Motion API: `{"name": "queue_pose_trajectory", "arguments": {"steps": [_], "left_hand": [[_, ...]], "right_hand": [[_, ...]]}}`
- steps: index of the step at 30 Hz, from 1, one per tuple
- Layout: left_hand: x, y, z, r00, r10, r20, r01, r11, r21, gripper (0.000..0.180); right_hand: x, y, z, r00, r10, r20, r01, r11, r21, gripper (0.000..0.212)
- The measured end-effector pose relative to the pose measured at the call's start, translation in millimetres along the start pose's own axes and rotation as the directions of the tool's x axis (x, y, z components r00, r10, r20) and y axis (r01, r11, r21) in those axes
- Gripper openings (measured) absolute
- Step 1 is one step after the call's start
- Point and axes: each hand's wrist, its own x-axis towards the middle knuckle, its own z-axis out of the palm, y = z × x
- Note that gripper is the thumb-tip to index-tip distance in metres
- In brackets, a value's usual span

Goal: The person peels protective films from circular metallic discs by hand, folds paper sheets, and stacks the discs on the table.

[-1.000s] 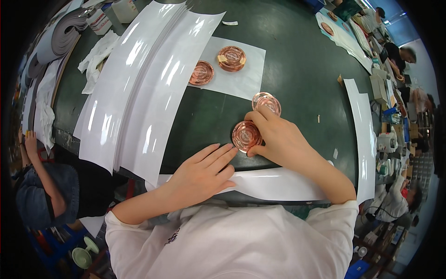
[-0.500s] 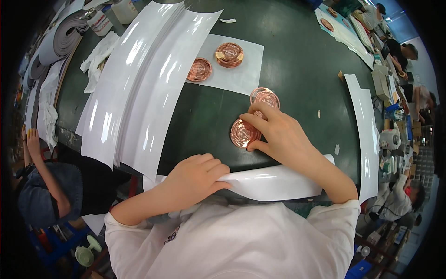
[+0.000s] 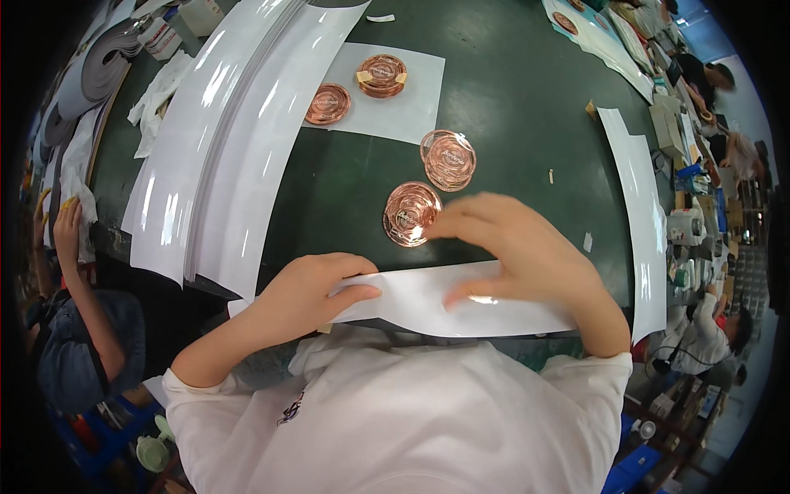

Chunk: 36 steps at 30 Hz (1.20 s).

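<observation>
My left hand (image 3: 309, 290) grips the left end of a long white paper strip (image 3: 420, 303) that lies along the near edge of the dark green table (image 3: 510, 99). My right hand (image 3: 514, 255) hovers over the strip's middle, fingers spread, thumb touching the paper and fingertips just beside a round copper-coloured disc (image 3: 410, 213). A second copper disc under a clear cover (image 3: 448, 159) lies a little farther back.
Two more copper discs (image 3: 328, 104) (image 3: 382, 75) rest on a white sheet (image 3: 387, 115) at the back. Long glossy white sheets (image 3: 222, 148) stretch along the left. Another white strip (image 3: 642, 214) runs down the right side. A person (image 3: 74, 329) sits at lower left; others work at far right.
My right hand has let go of the near copper disc and drawn back toward the paper strip. My left hand has closed on the strip's left end.
</observation>
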Motion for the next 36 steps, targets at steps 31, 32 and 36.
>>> {"name": "queue_pose_trajectory", "arguments": {"steps": [31,32,36], "left_hand": [[24,23,18,0.958,-0.05,0.284,0.111,0.972,-0.205,0.034],[24,22,17,0.95,-0.067,0.306,0.136,0.969,-0.208,0.035],[24,18,10,0.937,-0.127,0.324,0.195,0.962,-0.189,0.036]], "right_hand": [[-32,-17,45,0.913,-0.284,-0.293,0.219,0.947,-0.236,0.022],[-31,-17,46,0.906,-0.293,-0.306,0.222,0.943,-0.247,0.022],[-26,-15,51,0.892,-0.34,-0.3,0.249,0.92,-0.302,0.022]]}}
